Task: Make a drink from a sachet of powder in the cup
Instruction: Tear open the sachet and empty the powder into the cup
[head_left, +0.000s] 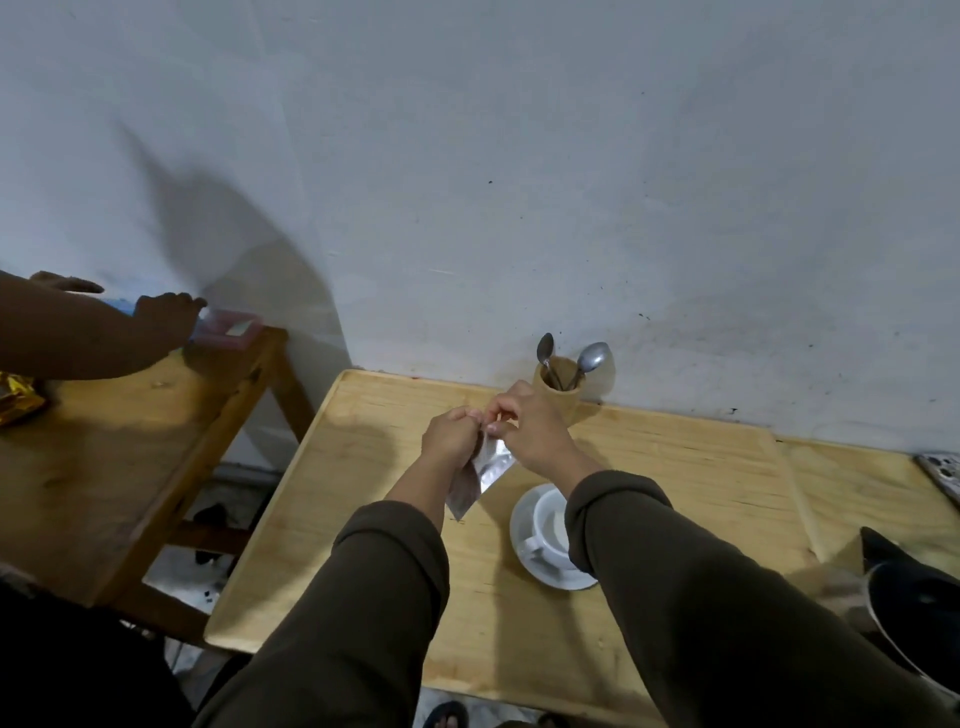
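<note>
Far left: a second person's arm (78, 332) reaches over a darker wooden side bench (119, 441), the hand on a small clear plastic box (228, 325) at the back edge by the wall. A crinkled gold foil packet (18, 397) lies at that bench's left edge.

Centre: a light wooden bench (649, 467) stands against a scuffed white wall (519, 182). The wearer's left hand (449, 434) and right hand (532, 428) meet above it, both in dark olive sleeves. Both hands pinch the top edge of a silver foil powder sachet (480, 478), fingertips nearly touching each other. The sachet hangs down tilted, its lower corner pointing left and toward the wearer, off the bench surface (whether the top is torn yet cannot be told).

Just right of the sachet: a white ceramic cup (548, 525) sits on a white round saucer (522, 519), partly hidden under the right forearm. Cup contents unclear.

Behind the hands, at the wall: a cylindrical wooden holder (563, 397) with two metal spoons (592, 358) standing bowl-up.

Far right: a dark kettle-like vessel (914, 608) at the frame's edge, cropped. A patterned object (943, 470) sits at the bench's back right corner, too cropped to identify.
</note>
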